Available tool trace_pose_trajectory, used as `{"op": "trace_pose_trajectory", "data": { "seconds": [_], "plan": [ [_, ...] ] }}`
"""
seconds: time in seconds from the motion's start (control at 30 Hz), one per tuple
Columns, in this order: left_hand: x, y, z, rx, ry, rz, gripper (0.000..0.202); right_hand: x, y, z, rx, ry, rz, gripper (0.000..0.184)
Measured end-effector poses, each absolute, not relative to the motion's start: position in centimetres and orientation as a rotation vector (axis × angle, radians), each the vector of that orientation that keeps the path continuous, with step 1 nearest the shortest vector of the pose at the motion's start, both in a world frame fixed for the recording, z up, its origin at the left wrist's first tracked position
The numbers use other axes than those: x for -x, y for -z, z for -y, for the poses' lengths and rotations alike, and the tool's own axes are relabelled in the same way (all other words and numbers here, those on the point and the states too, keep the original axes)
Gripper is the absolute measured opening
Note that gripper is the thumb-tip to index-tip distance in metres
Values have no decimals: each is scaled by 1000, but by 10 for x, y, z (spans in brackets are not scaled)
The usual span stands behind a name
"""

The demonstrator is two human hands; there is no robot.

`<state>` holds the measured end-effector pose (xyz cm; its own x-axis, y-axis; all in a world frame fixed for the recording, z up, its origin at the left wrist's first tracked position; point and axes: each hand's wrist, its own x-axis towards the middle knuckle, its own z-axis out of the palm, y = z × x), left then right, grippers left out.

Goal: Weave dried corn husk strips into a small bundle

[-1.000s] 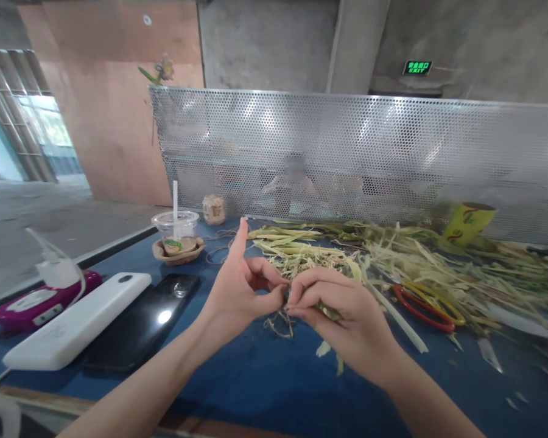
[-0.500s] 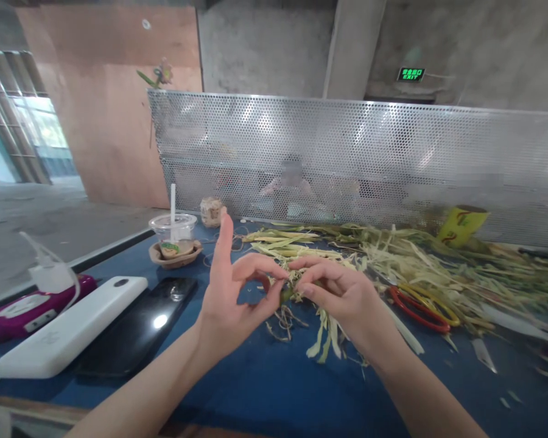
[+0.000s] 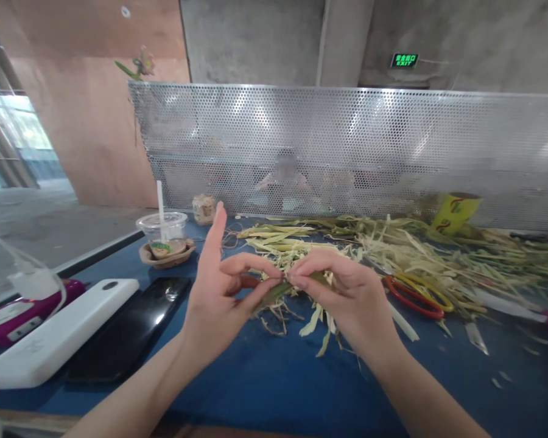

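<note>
My left hand [image 3: 226, 289] pinches a green leaf strip [image 3: 273, 294] between thumb and forefinger, with another finger pointing straight up. The fingertips of my right hand [image 3: 349, 295] are pinched on the same strip, almost touching the left fingertips. Part of the strip is hidden behind the fingers. Under and behind the hands lie pale shredded leaf pieces [image 3: 318, 322] and thin brown root-like strands [image 3: 276, 319] on the blue table [image 3: 274, 383].
Dried leaf strips [image 3: 393, 249] heap at the back right, by a yellow roll [image 3: 456, 214] and red and yellow rings [image 3: 413, 297]. A lidded cup [image 3: 162, 226], black phone [image 3: 130, 328], white power bank [image 3: 64, 334] and purple power strip [image 3: 27, 316] sit left. A perforated metal screen [image 3: 324, 146] stands behind.
The view has shifted slightly, moving the surroundings left and up in the picture. My fingertips have drawn closer together, and more of the green leaf strip shows beneath my left fingers.
</note>
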<state>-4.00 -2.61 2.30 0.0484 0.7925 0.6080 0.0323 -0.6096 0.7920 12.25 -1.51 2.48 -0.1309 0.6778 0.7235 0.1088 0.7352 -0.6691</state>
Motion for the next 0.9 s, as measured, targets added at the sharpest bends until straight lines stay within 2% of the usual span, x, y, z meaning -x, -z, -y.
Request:
{"op": "trace_pose_trajectory", "data": {
  "seconds": [0.13,0.27,0.4,0.57,0.73,0.9],
  "plan": [
    [39,-21,30,-1735,-1692,-836,105,-123,-24,16,601,-650,1661,5],
    [41,-25,25,-1569,-1485,-806,104,-123,-26,18,670,-732,1735,5],
    [48,-31,17,-1432,-1294,-757,97,-123,-27,20,693,-683,1874,6],
    [55,-35,11,-1429,-1269,-767,94,-120,-26,22,621,-614,1927,10],
    [60,-37,7,-1370,-1131,-798,94,-121,-21,22,572,-307,2064,9],
    [62,-38,9,-1484,-1013,-886,97,-122,-14,17,451,289,2255,18]
  ]
}}
